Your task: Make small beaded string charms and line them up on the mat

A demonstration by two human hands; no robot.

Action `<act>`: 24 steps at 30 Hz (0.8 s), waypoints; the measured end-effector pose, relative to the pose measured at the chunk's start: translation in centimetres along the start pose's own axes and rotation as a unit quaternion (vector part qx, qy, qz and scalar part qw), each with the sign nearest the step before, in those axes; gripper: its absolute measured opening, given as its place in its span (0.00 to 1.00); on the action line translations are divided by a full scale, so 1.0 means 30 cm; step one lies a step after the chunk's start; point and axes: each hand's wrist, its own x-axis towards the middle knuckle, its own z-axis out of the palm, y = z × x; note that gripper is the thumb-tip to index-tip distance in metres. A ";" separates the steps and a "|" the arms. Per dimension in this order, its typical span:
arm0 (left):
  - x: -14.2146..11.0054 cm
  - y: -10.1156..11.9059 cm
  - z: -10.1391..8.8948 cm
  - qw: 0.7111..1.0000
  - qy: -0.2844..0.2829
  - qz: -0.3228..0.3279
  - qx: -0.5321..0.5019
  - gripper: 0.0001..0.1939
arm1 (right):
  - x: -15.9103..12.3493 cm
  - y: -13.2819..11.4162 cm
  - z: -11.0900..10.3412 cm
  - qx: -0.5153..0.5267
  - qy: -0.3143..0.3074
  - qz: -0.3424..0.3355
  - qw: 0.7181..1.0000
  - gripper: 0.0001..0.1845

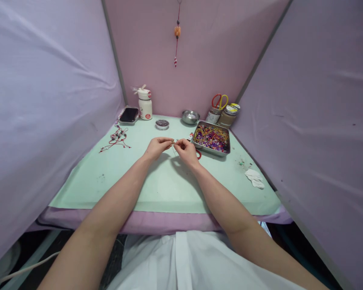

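Left hand (pixel 157 148), right hand (pixel 185 149): both pinching thin cord (pixel 174 148). Metal tray (pixel 210 151): three o'clock of right hand. Possible faults: slack pinch drops cord; rightward knock spills tray.

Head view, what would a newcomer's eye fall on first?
Likely the metal tray of multicoloured cords, on the right side of the green tabletop. Then the left hand and right hand, pinching a small item mid-table, too tiny to identify. Above, a red-stringed ornament hangs before the pink wall.
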 end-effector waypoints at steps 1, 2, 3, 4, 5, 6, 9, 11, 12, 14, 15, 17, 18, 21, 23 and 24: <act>0.000 0.001 0.000 1.000 0.000 -0.001 -0.002 0.14 | 0.000 0.000 0.000 0.001 -0.003 0.003 1.000 0.06; 0.000 0.003 0.000 1.000 0.000 -0.003 -0.004 0.14 | 0.000 -0.002 -0.001 0.002 -0.006 0.007 1.000 0.07; -0.001 0.006 0.001 1.000 0.000 -0.007 -0.006 0.14 | 0.000 -0.004 -0.001 0.004 -0.007 0.012 1.000 0.07; -0.002 0.008 0.001 1.000 0.000 -0.010 -0.008 0.14 | -0.001 -0.006 -0.002 0.006 -0.010 0.016 1.000 0.07; -0.003 0.011 0.001 1.000 0.001 -0.012 -0.010 0.14 | -0.002 -0.009 -0.003 0.010 -0.015 0.019 1.000 0.07; -0.004 0.014 0.000 1.000 0.002 -0.013 -0.014 0.14 | -0.003 -0.012 -0.004 0.015 -0.024 0.020 0.999 0.08; -0.010 0.023 -0.001 0.999 0.000 -0.015 -0.032 0.13 | -0.004 -0.018 -0.007 0.038 -0.075 0.011 0.996 0.08; -0.014 0.028 -0.002 0.999 0.000 -0.018 -0.042 0.13 | -0.003 -0.018 -0.009 0.052 -0.098 0.007 0.994 0.09; -0.015 0.030 -0.003 0.999 0.000 -0.017 -0.046 0.13 | -0.002 -0.016 -0.009 0.057 -0.100 0.009 0.993 0.09; -0.016 0.033 -0.006 0.998 0.001 -0.016 -0.053 0.14 | 0.000 -0.011 -0.008 0.061 -0.089 0.016 0.994 0.10; -0.015 0.035 -0.008 0.998 0.000 -0.016 -0.057 0.14 | 0.001 -0.008 -0.007 0.061 -0.082 0.020 0.995 0.10; -0.014 0.037 -0.011 0.998 -0.006 -0.018 -0.064 0.14 | 0.002 -0.003 -0.003 0.058 -0.071 0.024 0.996 0.10; -0.013 0.037 -0.012 0.998 -0.008 -0.019 -0.066 0.15 | 0.002 -0.001 -0.001 0.057 -0.067 0.025 0.996 0.10; -0.012 0.038 -0.012 0.998 -0.010 -0.020 -0.061 0.15 | 0.001 0.001 0.003 0.058 -0.059 0.030 0.996 0.09; -0.013 0.038 -0.010 0.998 -0.015 -0.021 -0.048 0.14 | 0.001 0.000 0.002 0.059 -0.047 0.029 0.997 0.09; -0.014 0.038 -0.009 0.999 -0.018 -0.021 -0.040 0.14 | 0.002 0.000 0.001 0.058 -0.037 0.029 0.997 0.09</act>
